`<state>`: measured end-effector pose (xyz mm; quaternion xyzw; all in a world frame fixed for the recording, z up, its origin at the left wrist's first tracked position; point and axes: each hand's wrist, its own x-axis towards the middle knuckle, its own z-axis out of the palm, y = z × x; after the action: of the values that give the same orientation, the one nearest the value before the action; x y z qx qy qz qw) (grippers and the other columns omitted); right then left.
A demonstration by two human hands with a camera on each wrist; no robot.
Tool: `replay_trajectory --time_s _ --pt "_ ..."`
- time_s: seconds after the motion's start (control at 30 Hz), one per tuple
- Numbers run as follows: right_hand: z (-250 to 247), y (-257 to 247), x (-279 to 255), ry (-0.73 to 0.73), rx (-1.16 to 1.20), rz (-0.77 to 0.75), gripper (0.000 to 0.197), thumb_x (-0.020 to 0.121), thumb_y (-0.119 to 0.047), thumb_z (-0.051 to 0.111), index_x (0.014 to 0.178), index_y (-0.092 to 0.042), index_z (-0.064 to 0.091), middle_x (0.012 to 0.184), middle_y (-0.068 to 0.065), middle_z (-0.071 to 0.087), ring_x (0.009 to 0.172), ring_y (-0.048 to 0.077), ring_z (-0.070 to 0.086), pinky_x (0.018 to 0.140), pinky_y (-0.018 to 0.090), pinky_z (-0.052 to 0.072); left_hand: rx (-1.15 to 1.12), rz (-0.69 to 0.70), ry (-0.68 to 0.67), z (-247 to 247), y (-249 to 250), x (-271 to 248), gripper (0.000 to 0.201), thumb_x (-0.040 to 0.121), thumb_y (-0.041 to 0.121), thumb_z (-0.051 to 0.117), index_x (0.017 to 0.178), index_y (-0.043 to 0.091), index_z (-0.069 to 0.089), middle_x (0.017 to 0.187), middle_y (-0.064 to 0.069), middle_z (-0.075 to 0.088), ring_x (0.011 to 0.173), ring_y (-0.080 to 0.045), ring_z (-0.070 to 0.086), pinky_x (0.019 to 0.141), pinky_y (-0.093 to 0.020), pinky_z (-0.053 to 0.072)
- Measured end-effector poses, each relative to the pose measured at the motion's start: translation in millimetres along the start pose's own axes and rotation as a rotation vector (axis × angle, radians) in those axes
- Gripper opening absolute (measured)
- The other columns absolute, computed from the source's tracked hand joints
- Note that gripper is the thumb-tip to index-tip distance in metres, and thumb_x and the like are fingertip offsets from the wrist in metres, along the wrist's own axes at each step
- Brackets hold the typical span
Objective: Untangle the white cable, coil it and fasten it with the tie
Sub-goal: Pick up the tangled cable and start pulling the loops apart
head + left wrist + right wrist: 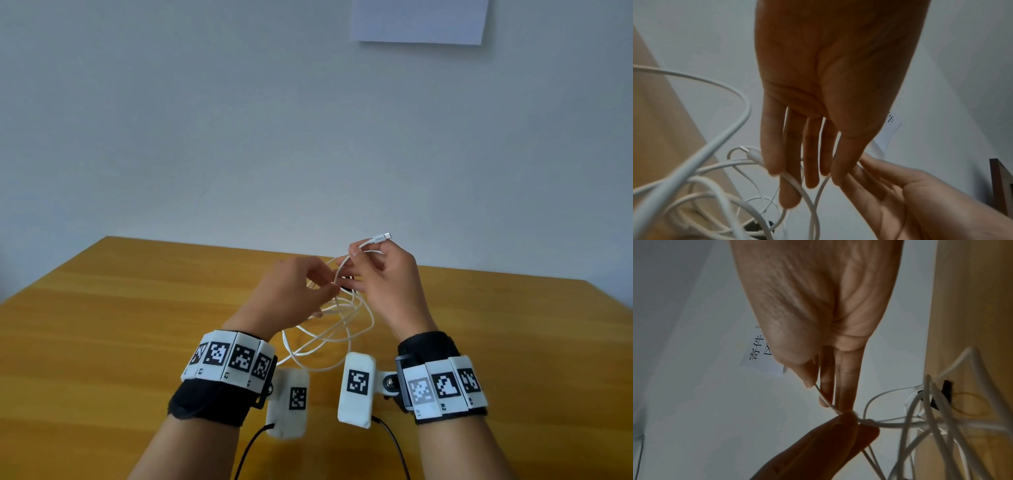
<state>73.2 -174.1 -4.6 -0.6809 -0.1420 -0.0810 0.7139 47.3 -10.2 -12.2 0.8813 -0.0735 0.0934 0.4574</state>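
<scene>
Head view: my right hand pinches the white cable near its plug; my left hand pinches a strand above the tabletop.

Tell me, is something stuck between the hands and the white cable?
No. Both hands already hold the white cable: the right hand pinches it near the plug, the left hand grips a strand. Nothing visible sits between.
</scene>
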Motion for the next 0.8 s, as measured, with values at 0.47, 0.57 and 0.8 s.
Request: replay_trajectory --time_s 0.47,0.57,0.8 --pt "-12 -4 0 0.028 -0.042 -0.004 0.004 0.095 -0.003 0.070 0.098 -0.001 0.070 0.086 0.012 0.080 0.081 0.028 0.079 0.073 0.034 0.065 -0.192 -0.109 0.117 -9 1 -1 0.011 0.105 0.024 0.054 0.100 0.015 0.059 0.088 -0.003 0.076 0.085 -0.018 0.074 0.058 -0.041 0.065" --pt "-14 -3 0 -0.042 -0.121 0.078 0.006 0.092 -0.008 0.074 0.097 -0.007 0.073 0.084 0.007 0.081 0.084 0.027 0.079 0.078 0.036 0.065 -0.278 -0.080 0.208 -11 4 0 0.010 0.105 0.020 0.056 0.100 0.012 0.060 0.087 -0.006 0.076 0.085 -0.020 0.074 0.056 -0.037 0.064" --pt "-6 7 -1 -0.348 -0.448 0.047 0.032 0.083 -0.028 0.086 0.112 -0.027 0.074 0.105 -0.012 0.078 0.099 0.000 0.071 0.091 0.021 0.055 -0.494 0.005 0.328 -10 10 3 0.013 0.106 0.018 0.053 0.098 0.009 0.057 0.089 -0.012 0.077 0.088 -0.022 0.077 0.063 -0.036 0.064"
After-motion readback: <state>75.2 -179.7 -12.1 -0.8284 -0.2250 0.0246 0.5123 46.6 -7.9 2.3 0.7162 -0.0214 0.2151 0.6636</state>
